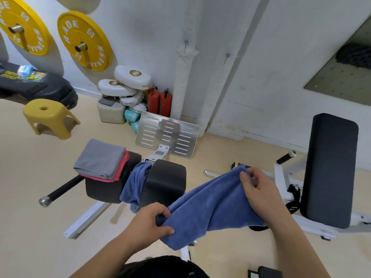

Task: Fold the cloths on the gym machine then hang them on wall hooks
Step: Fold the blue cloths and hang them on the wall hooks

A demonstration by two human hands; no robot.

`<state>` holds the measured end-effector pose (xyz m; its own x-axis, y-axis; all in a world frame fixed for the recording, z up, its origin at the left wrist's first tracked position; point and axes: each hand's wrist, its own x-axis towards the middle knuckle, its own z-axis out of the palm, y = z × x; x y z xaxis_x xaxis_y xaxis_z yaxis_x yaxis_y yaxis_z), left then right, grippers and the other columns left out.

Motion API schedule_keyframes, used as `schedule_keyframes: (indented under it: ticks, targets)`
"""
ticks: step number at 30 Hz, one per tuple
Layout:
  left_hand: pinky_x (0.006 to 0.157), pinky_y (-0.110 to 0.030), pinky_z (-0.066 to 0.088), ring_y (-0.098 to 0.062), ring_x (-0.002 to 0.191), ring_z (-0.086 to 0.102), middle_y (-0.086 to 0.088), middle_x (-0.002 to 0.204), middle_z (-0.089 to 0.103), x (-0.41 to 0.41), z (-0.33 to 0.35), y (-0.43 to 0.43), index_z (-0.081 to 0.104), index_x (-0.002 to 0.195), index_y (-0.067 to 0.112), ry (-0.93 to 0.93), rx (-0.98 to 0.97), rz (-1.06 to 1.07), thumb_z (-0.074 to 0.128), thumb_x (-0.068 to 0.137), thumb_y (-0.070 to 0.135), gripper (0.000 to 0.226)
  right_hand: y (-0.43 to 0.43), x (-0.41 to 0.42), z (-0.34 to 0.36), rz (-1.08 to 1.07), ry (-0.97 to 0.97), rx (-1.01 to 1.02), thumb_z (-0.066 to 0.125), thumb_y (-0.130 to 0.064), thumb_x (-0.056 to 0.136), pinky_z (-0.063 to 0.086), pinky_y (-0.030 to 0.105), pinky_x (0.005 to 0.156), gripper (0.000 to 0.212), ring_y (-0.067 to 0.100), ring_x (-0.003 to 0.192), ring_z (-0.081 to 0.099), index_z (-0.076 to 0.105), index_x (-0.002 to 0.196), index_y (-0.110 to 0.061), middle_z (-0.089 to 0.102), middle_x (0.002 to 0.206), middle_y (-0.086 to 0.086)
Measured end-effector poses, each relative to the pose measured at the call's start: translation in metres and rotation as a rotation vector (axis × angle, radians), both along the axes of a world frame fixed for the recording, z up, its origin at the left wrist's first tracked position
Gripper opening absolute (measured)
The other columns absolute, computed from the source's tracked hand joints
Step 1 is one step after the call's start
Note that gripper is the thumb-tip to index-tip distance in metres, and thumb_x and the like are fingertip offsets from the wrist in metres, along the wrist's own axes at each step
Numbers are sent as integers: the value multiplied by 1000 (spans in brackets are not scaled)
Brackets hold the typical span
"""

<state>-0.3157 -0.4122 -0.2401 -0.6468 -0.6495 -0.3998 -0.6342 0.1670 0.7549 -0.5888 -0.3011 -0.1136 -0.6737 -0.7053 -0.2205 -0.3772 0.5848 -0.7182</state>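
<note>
My left hand (155, 221) and right hand (256, 189) pinch the blue towel (208, 207), soft, light, floppy, best gripped at corners.

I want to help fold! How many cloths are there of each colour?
Blue: 2, the held blue cloth and the draped blue cloth
Grey: 1, the grey cloth
Pink: 1, the pink cloth
Total: 4

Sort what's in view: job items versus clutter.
Job: blue cloth held by left hand and right hand; second blue cloth on machine; grey cloth; pink cloth; wall hook.
Lying about: yellow stool; weight plates; fire extinguishers; boxing pads.
</note>
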Motion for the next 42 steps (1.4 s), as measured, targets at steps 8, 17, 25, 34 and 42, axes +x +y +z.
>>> schedule_keyframes:
  ticks: [8, 17, 25, 34, 42]
  targets:
    - [61, -22, 51, -5, 62, 56, -5, 75, 65, -47, 16, 18, 67, 76, 19, 146, 56, 196, 77, 87, 22, 15, 32, -63, -17, -117, 6, 0, 46, -34, 106, 50, 42, 78, 16, 17, 86, 63, 57, 99, -27, 68, 90, 0]
    - [67, -20, 50, -7, 79, 66, 13, 84, 70, -69, 29, 19, 67, 90, 28, 165, -55, 588, 68, 95, 26, 6, 39, -70, -61, -116, -181, 61, 44, -32, 108, 48, 40, 73, 23, 30, 86, 62, 53, 95, -15, 62, 89, 15]
    - [104, -47, 53, -31, 123, 62, -6, 139, 60, -36, 23, -32, 54, 143, 18, 58, 540, 474, 85, 82, 33, 69, 17, -46, -60, -120, -256, 33, 45, -36, 108, 50, 39, 76, 24, 32, 93, 64, 56, 98, -18, 65, 96, 15]
    - [84, -45, 60, -30, 105, 71, -4, 108, 79, 1, 18, -141, 80, 106, 29, 120, 648, 414, 72, 93, 37, 18, -68, 15, -69, -286, -285, -7, 48, -41, 106, 52, 45, 74, 30, 42, 89, 65, 57, 96, -14, 64, 100, 28]
    - [69, -39, 60, -18, 74, 71, -3, 76, 76, 42, 39, -245, 71, 85, 20, 150, 298, 408, 79, 82, 36, 18, -191, 135, -62, -327, -443, -85, 57, -38, 103, 62, 48, 78, 20, 34, 91, 71, 63, 100, -19, 71, 98, 18]
